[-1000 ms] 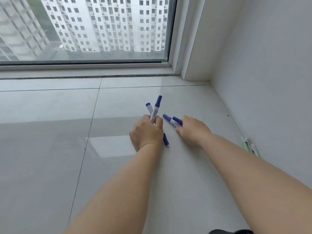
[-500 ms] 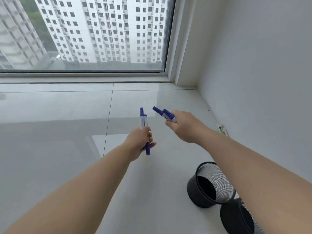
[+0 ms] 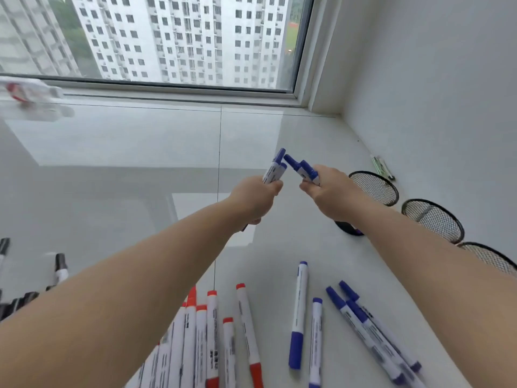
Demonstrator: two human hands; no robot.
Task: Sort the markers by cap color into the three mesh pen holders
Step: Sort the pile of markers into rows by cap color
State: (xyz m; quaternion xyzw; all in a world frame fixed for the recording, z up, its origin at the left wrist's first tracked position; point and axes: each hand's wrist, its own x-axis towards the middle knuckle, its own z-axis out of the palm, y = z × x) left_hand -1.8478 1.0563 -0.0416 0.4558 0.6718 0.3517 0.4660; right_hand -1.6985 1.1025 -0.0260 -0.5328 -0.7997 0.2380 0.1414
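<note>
Since the earlier frame both hands are drawing closer together at centre frame, and three black mesh pen holders [image 3: 375, 187] are showing at right. The right hand [image 3: 328, 191], gripping blue-capped white markers [image 3: 303, 169] with caps pointing up-left, is sitting nearest the first holder, just to its right. The left hand [image 3: 256, 198] is clutching more blue-capped markers [image 3: 274, 169] upright.

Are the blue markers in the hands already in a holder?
No. Left hand and right hand grip blue markers in the air beside the mesh holder.

My glossy white floor [image 3: 112, 191] carries red markers [image 3: 207, 340], blue markers [image 3: 361, 326], black markers [image 3: 60, 268] and three mesh holders [image 3: 432, 219] by the wall.
</note>
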